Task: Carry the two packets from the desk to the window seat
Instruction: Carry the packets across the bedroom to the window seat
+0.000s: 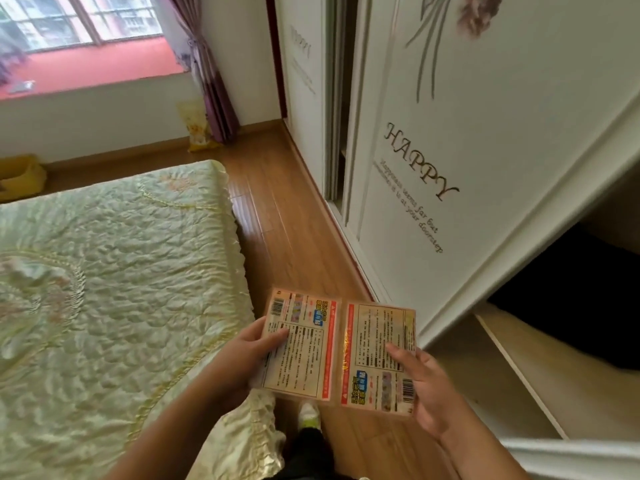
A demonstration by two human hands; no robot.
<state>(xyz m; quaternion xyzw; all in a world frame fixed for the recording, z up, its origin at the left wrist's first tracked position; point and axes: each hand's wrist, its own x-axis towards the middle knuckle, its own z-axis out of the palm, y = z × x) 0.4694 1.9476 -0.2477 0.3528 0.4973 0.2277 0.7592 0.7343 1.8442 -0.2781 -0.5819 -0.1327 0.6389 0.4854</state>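
Note:
Two flat packets with printed text, barcodes and red borders are held side by side in front of me, above the wooden floor. My left hand [242,358] grips the left packet [304,344] by its left edge, thumb on top. My right hand [424,386] grips the right packet [375,355] by its right edge. The red window seat [104,69] lies far ahead at the upper left, under the window. The desk shows only as a white edge [568,455] at the lower right.
A bed with a pale green quilt [114,271] fills the left. A white wardrobe with sliding doors [450,133] lines the right. A strip of wooden floor [277,209] runs between them toward the window. A purple curtain [207,81] and a yellow bag [197,129] stand by the wall.

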